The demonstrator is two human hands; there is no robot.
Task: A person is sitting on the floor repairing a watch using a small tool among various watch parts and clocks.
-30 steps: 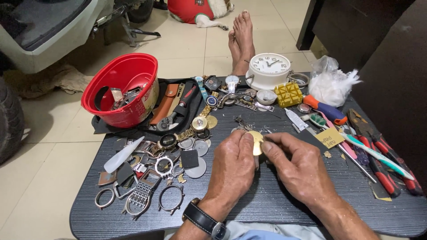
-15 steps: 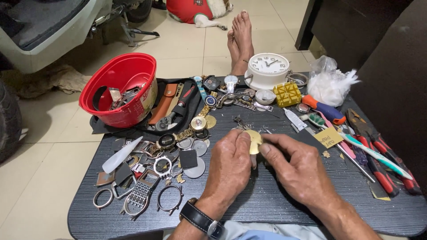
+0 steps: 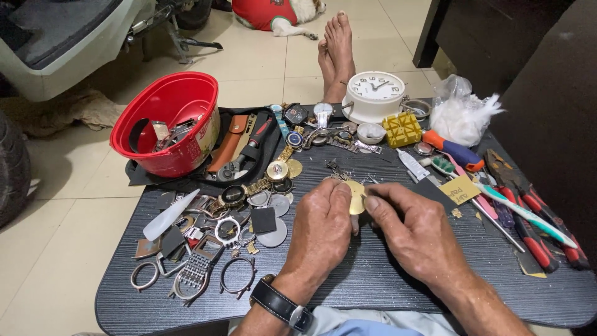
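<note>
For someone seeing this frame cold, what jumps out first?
Probably the two hands at centre, left hand and right hand, pinching a small gold disc between them above the dark table. Next, the red bowl of parts at the table's far left and the white clock at the far edge.

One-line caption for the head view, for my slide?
Both hands, left and right, pinch a small gold disc over a dark table strewn with watch parts.

Our left hand (image 3: 320, 233) lay knuckles up, its fingers curled and its fingertips pinched shut. Our right hand (image 3: 413, 233) faced it, thumb and forefinger pressed together. The two sets of fingertips nearly met, both wrists low.
</note>
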